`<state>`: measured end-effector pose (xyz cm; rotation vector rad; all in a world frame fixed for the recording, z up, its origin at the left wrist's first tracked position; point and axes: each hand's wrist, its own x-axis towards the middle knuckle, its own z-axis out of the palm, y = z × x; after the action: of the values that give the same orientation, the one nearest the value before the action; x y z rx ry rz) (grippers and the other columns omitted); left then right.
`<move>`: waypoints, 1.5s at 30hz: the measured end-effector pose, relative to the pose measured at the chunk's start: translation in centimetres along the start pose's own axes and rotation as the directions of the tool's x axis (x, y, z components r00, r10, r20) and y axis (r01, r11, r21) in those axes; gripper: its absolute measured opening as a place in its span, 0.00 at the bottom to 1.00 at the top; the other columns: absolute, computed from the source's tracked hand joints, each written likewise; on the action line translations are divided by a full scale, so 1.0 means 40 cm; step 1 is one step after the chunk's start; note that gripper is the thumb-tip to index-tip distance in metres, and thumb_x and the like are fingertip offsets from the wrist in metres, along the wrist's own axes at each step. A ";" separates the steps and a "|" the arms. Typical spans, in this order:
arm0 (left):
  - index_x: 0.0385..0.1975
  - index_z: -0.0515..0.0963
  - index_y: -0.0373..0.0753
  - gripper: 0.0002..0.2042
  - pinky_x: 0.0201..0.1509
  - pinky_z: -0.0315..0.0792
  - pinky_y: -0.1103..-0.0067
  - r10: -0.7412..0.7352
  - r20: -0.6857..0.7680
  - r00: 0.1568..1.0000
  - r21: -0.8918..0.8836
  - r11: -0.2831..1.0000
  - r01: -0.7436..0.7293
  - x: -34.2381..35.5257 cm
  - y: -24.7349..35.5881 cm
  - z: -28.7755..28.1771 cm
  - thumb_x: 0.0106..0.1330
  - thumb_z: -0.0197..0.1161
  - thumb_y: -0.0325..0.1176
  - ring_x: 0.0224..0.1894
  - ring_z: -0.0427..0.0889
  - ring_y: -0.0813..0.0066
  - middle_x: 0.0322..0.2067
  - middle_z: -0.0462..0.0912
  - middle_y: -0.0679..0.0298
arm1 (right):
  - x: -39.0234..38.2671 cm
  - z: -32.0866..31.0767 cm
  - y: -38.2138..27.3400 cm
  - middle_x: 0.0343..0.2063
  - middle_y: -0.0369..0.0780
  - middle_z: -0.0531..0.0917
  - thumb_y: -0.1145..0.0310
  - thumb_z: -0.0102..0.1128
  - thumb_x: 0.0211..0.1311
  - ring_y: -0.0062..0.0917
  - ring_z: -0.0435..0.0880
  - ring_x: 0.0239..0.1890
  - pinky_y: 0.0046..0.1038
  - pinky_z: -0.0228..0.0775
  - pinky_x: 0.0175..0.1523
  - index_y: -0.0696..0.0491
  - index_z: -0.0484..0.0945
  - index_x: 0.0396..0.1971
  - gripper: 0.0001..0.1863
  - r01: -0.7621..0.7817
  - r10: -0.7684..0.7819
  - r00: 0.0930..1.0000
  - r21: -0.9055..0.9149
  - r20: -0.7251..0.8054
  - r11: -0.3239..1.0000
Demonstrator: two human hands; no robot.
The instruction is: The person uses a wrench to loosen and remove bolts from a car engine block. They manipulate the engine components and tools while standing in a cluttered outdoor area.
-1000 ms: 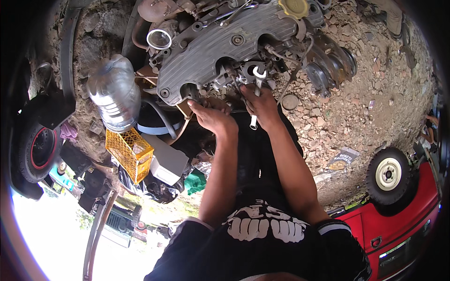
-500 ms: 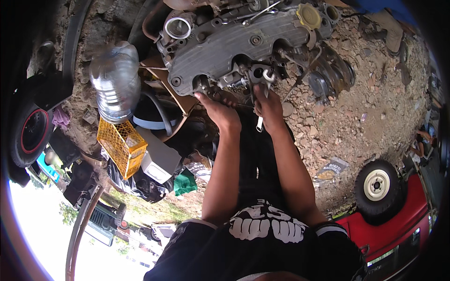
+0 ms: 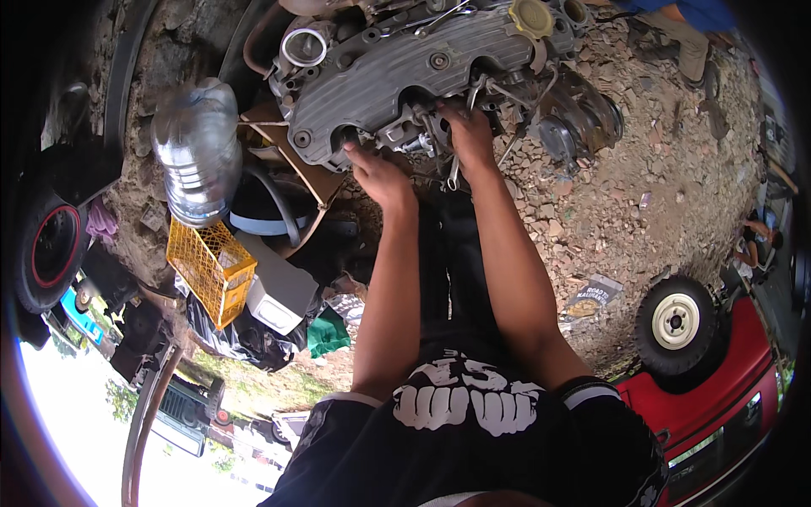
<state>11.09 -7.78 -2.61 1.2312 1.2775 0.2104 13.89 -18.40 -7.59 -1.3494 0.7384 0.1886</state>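
A grey ribbed engine cover [image 3: 372, 93] with a yellow cap [image 3: 532, 17] tops the engine in front of me. My right hand [image 3: 470, 139] is closed around a metal wrench [image 3: 454, 177]. One end of it sticks out below the hand, and a shiny end shows above, by the engine's near side. At the cover's left notch, my left hand [image 3: 382, 179] rests with its thumb on a small part in the recess. Its other fingers curl beneath and are mostly hidden, so what they grip cannot be made out. Another wrench [image 3: 443, 19] lies across the cover's far side.
Left of the engine stand a large clear plastic bottle [image 3: 198, 156], a yellow crate [image 3: 207, 270] and a cardboard box [image 3: 317, 182]. Rubble covers the ground at right, with a dark round metal part [image 3: 574, 127] and a red vehicle [image 3: 718, 380]. Another person's arm and leg [image 3: 688, 51] show at far right.
My right hand has moved up and slightly left with the wrench, closer in against the engine cover. My left hand stays at the left notch. The whole view has shifted slightly.
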 end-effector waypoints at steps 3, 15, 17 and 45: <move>0.32 0.67 0.38 0.30 0.14 0.55 0.78 -0.032 0.094 0.995 -0.026 0.999 0.035 -0.004 0.011 -0.015 0.72 0.43 0.65 0.11 0.63 0.76 0.13 0.65 0.67 | 0.009 -0.033 -0.012 0.30 0.38 0.87 0.62 0.66 0.60 0.20 0.78 0.30 0.28 0.68 0.38 0.58 0.85 0.39 0.15 -0.265 0.264 0.950 -0.019 0.164 0.964; 0.29 0.60 0.45 0.23 0.14 0.48 0.77 -0.123 0.125 0.984 -0.173 0.974 0.144 -0.028 0.032 -0.011 0.75 0.40 0.59 0.12 0.52 0.77 0.12 0.54 0.70 | 0.026 -0.017 0.029 0.17 0.30 0.74 0.73 0.68 0.54 0.12 0.65 0.14 0.21 0.54 0.19 0.55 0.80 0.30 0.06 -0.183 0.193 0.974 -0.088 0.119 0.979; 0.29 0.59 0.45 0.23 0.14 0.48 0.78 -0.085 0.098 0.992 -0.137 0.986 0.098 -0.045 0.044 -0.005 0.76 0.40 0.59 0.12 0.53 0.77 0.12 0.54 0.70 | 0.031 -0.020 0.018 0.16 0.29 0.71 0.73 0.66 0.54 0.12 0.63 0.13 0.21 0.52 0.18 0.54 0.79 0.30 0.05 -0.165 0.174 0.966 -0.062 0.192 0.984; 0.27 0.67 0.42 0.26 0.21 0.51 0.78 -0.199 0.360 0.912 -0.204 0.937 0.284 -0.062 0.056 -0.059 0.73 0.39 0.61 0.15 0.52 0.77 0.13 0.57 0.70 | -0.031 -0.098 -0.008 0.19 0.25 0.70 0.57 0.73 0.59 0.09 0.62 0.17 0.18 0.50 0.22 0.48 0.76 0.29 0.14 -0.192 0.190 0.955 -0.012 0.227 0.981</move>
<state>9.40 -7.30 1.07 0.8361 1.0567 -0.0202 11.64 -21.77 -6.75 -1.2211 0.6738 0.4856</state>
